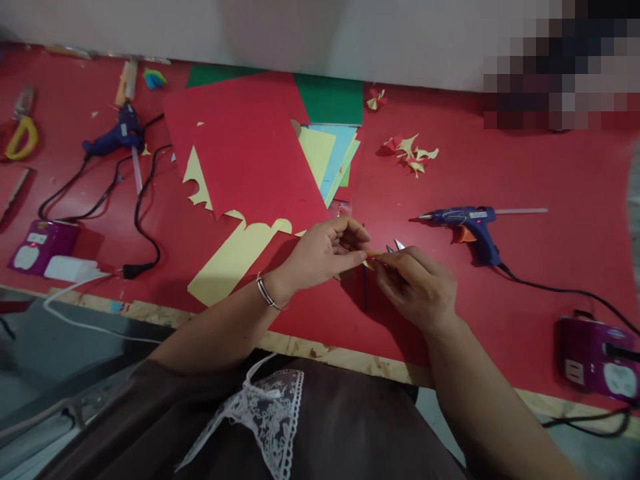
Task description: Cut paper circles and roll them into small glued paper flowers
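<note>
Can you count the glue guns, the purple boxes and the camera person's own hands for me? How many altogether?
Glue guns: 2 (one on the left, one on the right)
Purple boxes: 2 (left box, right box)
Hands: 2 (left hand, right hand)
Total: 6

held piece (369, 263): yellow | table (530, 173): red | glue gun (480, 228): blue (orange trigger (465, 234)) | socket box (586, 341): purple | lace (277, 420): white, floral

Small yellow paper piece (369, 264), partly hidden, pinched between left hand (327, 252) and right hand (420, 287); shape unclear.
</note>
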The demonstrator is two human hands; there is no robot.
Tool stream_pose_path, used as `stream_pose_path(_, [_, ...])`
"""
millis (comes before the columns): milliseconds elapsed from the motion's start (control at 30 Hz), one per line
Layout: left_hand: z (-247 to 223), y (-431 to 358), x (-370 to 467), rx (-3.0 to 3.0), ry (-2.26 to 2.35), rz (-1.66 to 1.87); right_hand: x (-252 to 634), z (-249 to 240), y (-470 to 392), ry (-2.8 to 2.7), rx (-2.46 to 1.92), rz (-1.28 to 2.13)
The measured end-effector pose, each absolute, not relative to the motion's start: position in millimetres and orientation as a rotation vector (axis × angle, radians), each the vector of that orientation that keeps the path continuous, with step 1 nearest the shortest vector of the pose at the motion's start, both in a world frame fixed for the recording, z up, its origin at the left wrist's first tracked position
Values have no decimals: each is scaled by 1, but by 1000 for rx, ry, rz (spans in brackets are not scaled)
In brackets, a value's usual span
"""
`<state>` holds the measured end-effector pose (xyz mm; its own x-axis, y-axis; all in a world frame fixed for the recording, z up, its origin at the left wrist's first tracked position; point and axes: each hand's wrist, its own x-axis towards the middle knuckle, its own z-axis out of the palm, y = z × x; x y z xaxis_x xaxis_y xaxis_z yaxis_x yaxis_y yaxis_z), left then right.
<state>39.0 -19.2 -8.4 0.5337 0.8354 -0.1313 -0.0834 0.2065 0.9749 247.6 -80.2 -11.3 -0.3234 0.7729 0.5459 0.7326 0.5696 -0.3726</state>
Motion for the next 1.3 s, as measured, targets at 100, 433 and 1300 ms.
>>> stream_pose_path(100, [-10, -20, 40, 1218, 799, 761, 247, -11, -81, -2113, -1213, 60])
stream_pose_path(433, [-7, -22, 46, 1202, 854, 833, 248, -9, -82, -2089, -1209, 146])
stream_pose_path(1300, [-3, -29, 50, 1261, 800, 868, 248, -13, -81, -1771, -1388, 509])
